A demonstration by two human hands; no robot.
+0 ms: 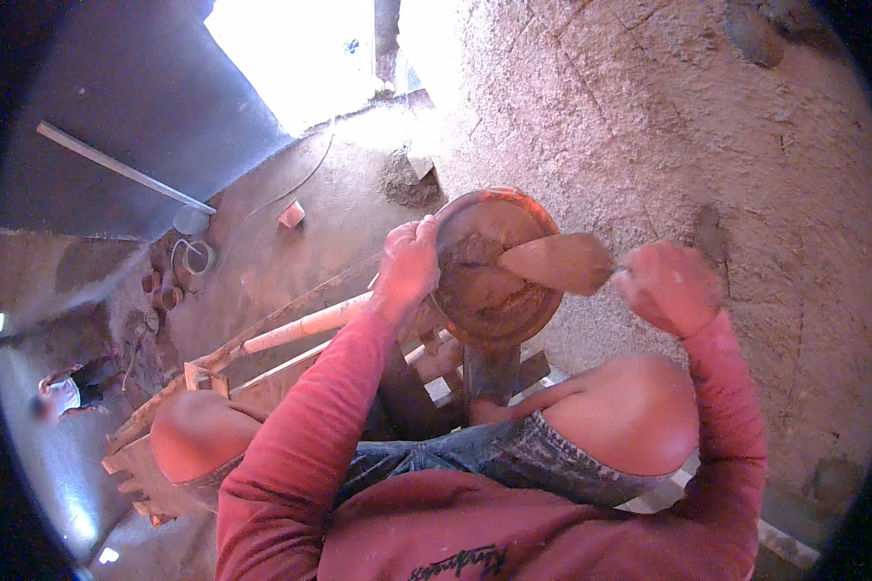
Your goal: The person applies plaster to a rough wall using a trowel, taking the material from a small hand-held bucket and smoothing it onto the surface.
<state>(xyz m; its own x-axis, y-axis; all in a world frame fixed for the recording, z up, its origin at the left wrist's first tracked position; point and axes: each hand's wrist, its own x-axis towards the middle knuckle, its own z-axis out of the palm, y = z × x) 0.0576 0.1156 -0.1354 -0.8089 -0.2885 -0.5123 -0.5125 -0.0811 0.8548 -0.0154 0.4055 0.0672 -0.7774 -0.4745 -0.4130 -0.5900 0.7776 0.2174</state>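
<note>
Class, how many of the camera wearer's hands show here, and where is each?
2. The left hand holds the left rim of the bucket; the right hand, blurred, is right of it, at the outer end of a flat tool. Some fingers may be hidden.

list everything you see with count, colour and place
bucket: 1, orange-red, centre
mortar: 1 mass, brown, in bucket
trowel: 1, brown-coated, over bucket's right rim
rough wall: 1, pinkish-brown, upper right
opening: 1, bright white, top
block: 1, orange-pink, left of bucket
pole: 1, tan, below-left of bucket
clutter: count unclear, brownish, far left
another person: 1, pale top, lower left
left grip: 1, red-sleeved, bucket's left rim
right grip: 1, red-sleeved, on trowel
</note>
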